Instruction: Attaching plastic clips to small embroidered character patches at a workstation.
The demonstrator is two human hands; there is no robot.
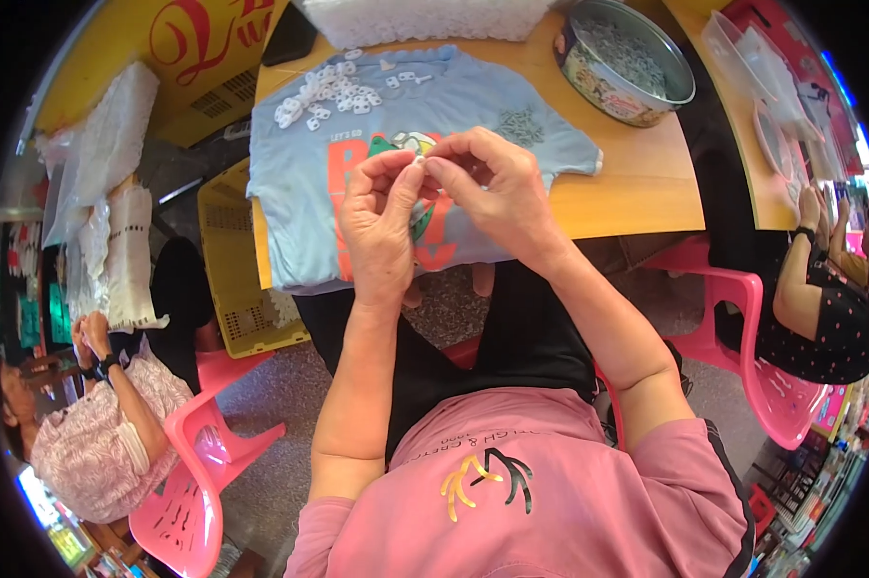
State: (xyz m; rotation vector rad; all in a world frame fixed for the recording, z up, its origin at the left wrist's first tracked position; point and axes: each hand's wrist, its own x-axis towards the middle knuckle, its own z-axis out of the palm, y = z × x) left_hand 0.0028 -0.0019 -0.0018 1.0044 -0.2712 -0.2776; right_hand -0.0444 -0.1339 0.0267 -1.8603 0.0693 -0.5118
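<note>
You are holding both hands together over the near edge of the wooden table (636, 197). Your left hand (381, 226) and your right hand (492, 188) are meeting at the fingertips, and between them you are pinching a small white piece (422, 162); the thumbs and the first fingers are pressed together on it. The piece is very small and mostly hidden, so its shape cannot be told. Just under your hands a light blue t-shirt (357, 125) is lying flat on the table. On its far left part a heap of small white pieces (330, 93) is resting. A round metal tin (627, 63) is standing far to the right, well apart from your hands. Pink plastic chairs (198, 462) are standing near you on both sides.
</note>
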